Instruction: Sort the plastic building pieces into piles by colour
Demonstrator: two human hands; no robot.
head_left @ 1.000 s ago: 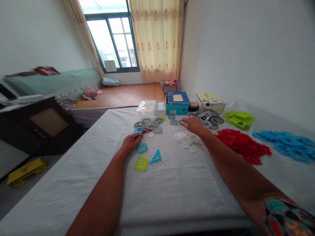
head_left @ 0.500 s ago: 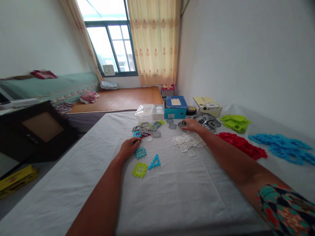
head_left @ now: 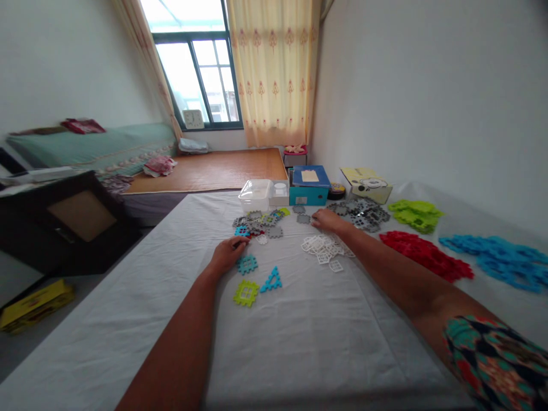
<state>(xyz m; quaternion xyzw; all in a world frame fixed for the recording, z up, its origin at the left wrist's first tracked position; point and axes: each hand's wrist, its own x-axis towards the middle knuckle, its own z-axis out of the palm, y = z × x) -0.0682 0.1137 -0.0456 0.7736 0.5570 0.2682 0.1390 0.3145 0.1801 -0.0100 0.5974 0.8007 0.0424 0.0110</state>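
Observation:
My left hand [head_left: 230,254] rests on the sheet with its fingers curled together; whatever is in them, if anything, is hidden. Close by lie a teal square toothed building piece [head_left: 247,264] and a blue window piece [head_left: 242,231]. Nearer to me are a lime-green square piece [head_left: 246,293] and a blue triangle piece [head_left: 272,279]. My right hand [head_left: 326,220] is closed, fingertips down, just right of a flat grey toothed piece [head_left: 303,218]; its contents do not show. Below it spreads a heap of white lattice pieces [head_left: 324,248].
Mixed grey pieces [head_left: 256,222] lie beyond my left hand. Grey [head_left: 366,213], green [head_left: 414,215], red [head_left: 423,254] and blue [head_left: 499,260] piles line the right side. A clear plastic box [head_left: 256,196], a blue box [head_left: 309,185] and a yellow box [head_left: 366,184] stand behind.
The view has shifted slightly. My right hand has moved a little left and nearer; the grey piece at its fingertips no longer shows there, and a grey piece now shows on the grey pile's left.

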